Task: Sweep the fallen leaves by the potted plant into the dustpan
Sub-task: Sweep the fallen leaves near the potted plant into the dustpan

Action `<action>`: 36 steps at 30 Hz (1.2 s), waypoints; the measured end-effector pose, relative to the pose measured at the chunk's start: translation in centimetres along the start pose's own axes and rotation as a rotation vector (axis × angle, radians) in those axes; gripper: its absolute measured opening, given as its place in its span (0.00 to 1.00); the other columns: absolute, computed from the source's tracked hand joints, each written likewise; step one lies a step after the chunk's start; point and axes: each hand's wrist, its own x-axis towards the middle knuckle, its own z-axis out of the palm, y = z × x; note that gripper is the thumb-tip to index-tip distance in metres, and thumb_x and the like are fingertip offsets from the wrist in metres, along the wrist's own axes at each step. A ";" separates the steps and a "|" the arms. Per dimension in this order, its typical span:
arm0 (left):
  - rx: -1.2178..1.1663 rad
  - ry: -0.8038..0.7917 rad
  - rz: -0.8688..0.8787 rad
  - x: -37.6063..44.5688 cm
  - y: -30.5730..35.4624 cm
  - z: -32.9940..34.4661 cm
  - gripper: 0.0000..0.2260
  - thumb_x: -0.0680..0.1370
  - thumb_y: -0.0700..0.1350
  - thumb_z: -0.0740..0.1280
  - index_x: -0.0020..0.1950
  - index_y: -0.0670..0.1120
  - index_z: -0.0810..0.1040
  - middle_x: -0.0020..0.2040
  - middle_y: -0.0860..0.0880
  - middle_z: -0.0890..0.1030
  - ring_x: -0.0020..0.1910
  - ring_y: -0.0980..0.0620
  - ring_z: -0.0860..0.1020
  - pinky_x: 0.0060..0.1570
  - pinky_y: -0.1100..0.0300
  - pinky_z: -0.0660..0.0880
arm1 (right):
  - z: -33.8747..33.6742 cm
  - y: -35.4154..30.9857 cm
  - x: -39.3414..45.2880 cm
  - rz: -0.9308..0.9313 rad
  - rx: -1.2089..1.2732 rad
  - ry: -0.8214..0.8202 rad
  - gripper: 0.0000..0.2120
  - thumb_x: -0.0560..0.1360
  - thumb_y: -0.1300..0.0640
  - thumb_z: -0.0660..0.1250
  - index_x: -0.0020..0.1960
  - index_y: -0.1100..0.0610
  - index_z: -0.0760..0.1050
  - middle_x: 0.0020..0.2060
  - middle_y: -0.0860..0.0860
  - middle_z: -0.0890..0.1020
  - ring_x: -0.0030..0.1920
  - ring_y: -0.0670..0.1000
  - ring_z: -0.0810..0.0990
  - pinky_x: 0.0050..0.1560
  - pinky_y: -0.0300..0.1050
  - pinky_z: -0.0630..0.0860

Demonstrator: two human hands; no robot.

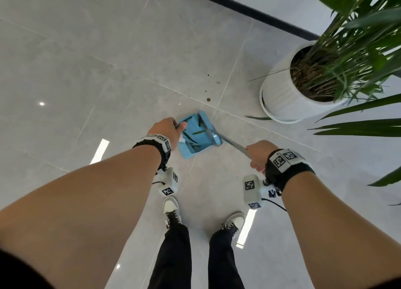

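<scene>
Left hand [168, 129] is clenched on the handle end of the blue dustpan [191, 136], just above frame centre; right hand [259, 156] is wrapped round the metal shaft of the broom [213, 136], whose blue head sits against the right-hand edge of the pan. Several dark green leaves [198, 132] already lie inside the pan. One long leaf [258, 117] is still on the floor [86, 71], right of centre, touching or nearly touching the foot of the white plant pot [288, 97] at mid right. A few small brown specks [208, 99] sit above the pan near the tile joint; can't tell if they're debris or stains. My read: most of the pile is in, and the leaf by the pot is the remaining job. To do it well: keep the pan lip pressed flat to the tile so leaves don't slide under, keep the pan tilted back a bit so the load doesn't spill, reach the broom behind the stray leaf on the pot side and pull it in with short low strokes, pan mouth facing the pot. Light leaves will flick away on a fast stroke, so go slow. Writing: no readable brand or text anywhere; only black-and-white square code markers on the wrist bands [284, 158] and the small boxes hanging under them
</scene>
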 end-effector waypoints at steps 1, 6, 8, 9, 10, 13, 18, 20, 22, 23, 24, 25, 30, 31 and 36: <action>-0.006 -0.003 0.002 0.1 0.1 0.0 0.21 0.80 0.66 0.56 0.53 0.50 0.75 0.44 0.48 0.80 0.42 0.44 0.77 0.41 0.54 0.73 | -0.3 0.1 -0.2 -0.034 0.023 -0.021 0.18 0.79 0.57 0.61 0.66 0.62 0.72 0.59 0.61 0.80 0.33 0.50 0.75 0.18 0.31 0.69; -0.023 -0.002 0.011 0.0 -0.2 0.0 0.22 0.80 0.66 0.56 0.56 0.50 0.76 0.44 0.49 0.79 0.43 0.44 0.77 0.44 0.54 0.74 | -0.3 -0.2 -0.9 -0.065 -0.105 -0.011 0.19 0.80 0.58 0.56 0.68 0.62 0.71 0.61 0.63 0.78 0.33 0.51 0.76 0.17 0.33 0.69; -0.016 0.000 0.014 0.0 -0.2 0.0 0.21 0.80 0.66 0.56 0.56 0.50 0.75 0.45 0.49 0.79 0.43 0.45 0.76 0.44 0.54 0.74 | 0.6 -0.7 -0.7 -0.103 -0.167 0.031 0.18 0.79 0.59 0.55 0.67 0.63 0.71 0.60 0.63 0.78 0.45 0.57 0.80 0.29 0.40 0.74; -0.016 -0.002 0.013 0.0 -0.1 -0.1 0.21 0.80 0.66 0.56 0.56 0.50 0.75 0.45 0.49 0.80 0.43 0.45 0.77 0.43 0.54 0.73 | 1.2 -0.9 -0.1 -0.110 -0.181 0.041 0.18 0.79 0.58 0.56 0.65 0.63 0.73 0.59 0.62 0.79 0.48 0.58 0.80 0.34 0.42 0.74; -0.019 -0.006 0.010 0.0 -0.1 -0.1 0.21 0.80 0.66 0.57 0.55 0.50 0.75 0.45 0.49 0.80 0.43 0.45 0.77 0.43 0.55 0.74 | 1.5 -1.0 0.2 -0.116 -0.206 0.048 0.17 0.78 0.58 0.58 0.64 0.62 0.74 0.58 0.61 0.79 0.49 0.58 0.79 0.36 0.43 0.73; -0.033 -0.014 0.004 0.0 0.1 -0.2 0.20 0.80 0.66 0.57 0.54 0.50 0.75 0.44 0.50 0.80 0.42 0.45 0.77 0.42 0.55 0.73 | 2.1 -1.7 0.3 -0.101 -0.173 0.016 0.16 0.78 0.59 0.62 0.64 0.62 0.74 0.53 0.58 0.80 0.48 0.55 0.80 0.39 0.43 0.75; -0.029 -0.013 0.006 -0.1 0.3 -0.4 0.20 0.80 0.65 0.57 0.54 0.51 0.74 0.44 0.50 0.79 0.42 0.46 0.77 0.41 0.56 0.72 | -0.6 -0.5 -0.6 -0.086 -0.127 -0.036 0.19 0.79 0.57 0.60 0.68 0.59 0.72 0.58 0.61 0.80 0.30 0.49 0.73 0.16 0.32 0.68; -0.011 -0.016 0.012 -0.1 0.4 -0.5 0.17 0.81 0.64 0.58 0.53 0.50 0.74 0.42 0.50 0.79 0.41 0.46 0.77 0.40 0.56 0.71 | -1.2 -0.4 -0.7 -0.095 -0.171 -0.035 0.19 0.80 0.57 0.58 0.69 0.60 0.71 0.52 0.59 0.80 0.30 0.49 0.72 0.16 0.34 0.67; 0.019 -0.017 0.025 -0.1 0.6 -0.5 0.15 0.81 0.62 0.59 0.52 0.50 0.73 0.40 0.51 0.78 0.41 0.47 0.77 0.37 0.57 0.70 | -0.6 -0.9 0.2 -0.141 -0.214 -0.010 0.19 0.80 0.59 0.55 0.69 0.61 0.70 0.51 0.60 0.79 0.34 0.52 0.74 0.25 0.41 0.74; 0.030 -0.016 0.031 -0.1 0.6 -0.5 0.15 0.82 0.61 0.59 0.52 0.50 0.73 0.38 0.52 0.77 0.40 0.47 0.78 0.36 0.57 0.70 | -0.1 -1.1 0.7 -0.151 -0.220 0.014 0.19 0.80 0.59 0.55 0.68 0.62 0.70 0.53 0.60 0.79 0.38 0.54 0.75 0.34 0.45 0.78; 0.036 -0.017 0.035 -0.1 0.6 -0.5 0.15 0.82 0.61 0.59 0.53 0.50 0.73 0.38 0.52 0.77 0.40 0.48 0.78 0.35 0.57 0.70 | 0.7 -1.1 1.2 -0.141 -0.218 0.036 0.19 0.79 0.58 0.55 0.67 0.62 0.71 0.54 0.60 0.79 0.42 0.55 0.75 0.42 0.49 0.80; 0.037 -0.019 0.040 0.0 0.6 -0.5 0.15 0.82 0.61 0.59 0.53 0.50 0.74 0.38 0.51 0.78 0.40 0.48 0.78 0.36 0.57 0.71 | 1.5 -1.1 1.6 -0.133 -0.232 0.039 0.19 0.78 0.58 0.56 0.67 0.62 0.72 0.55 0.60 0.79 0.44 0.55 0.74 0.48 0.49 0.80; 0.038 -0.043 0.060 0.0 0.7 -0.4 0.14 0.82 0.61 0.59 0.52 0.51 0.72 0.39 0.52 0.78 0.41 0.48 0.78 0.38 0.56 0.72 | 1.7 -0.6 0.9 -0.077 -0.119 -0.096 0.19 0.79 0.57 0.58 0.69 0.60 0.70 0.49 0.55 0.74 0.35 0.49 0.74 0.16 0.32 0.69; 0.040 -0.043 0.064 -0.1 0.6 -0.5 0.14 0.82 0.61 0.59 0.52 0.51 0.72 0.40 0.51 0.79 0.41 0.48 0.78 0.38 0.56 0.72 | 1.1 -0.4 0.5 -0.078 -0.122 -0.093 0.19 0.80 0.57 0.57 0.70 0.60 0.70 0.47 0.54 0.75 0.33 0.48 0.73 0.17 0.34 0.69; 0.051 -0.035 0.076 -0.1 0.1 -0.6 0.14 0.82 0.59 0.59 0.55 0.50 0.73 0.44 0.50 0.80 0.42 0.47 0.78 0.40 0.56 0.72 | -1.9 1.7 -0.1 -0.112 -0.091 0.027 0.20 0.80 0.60 0.55 0.72 0.56 0.68 0.36 0.51 0.73 0.32 0.52 0.73 0.29 0.41 0.71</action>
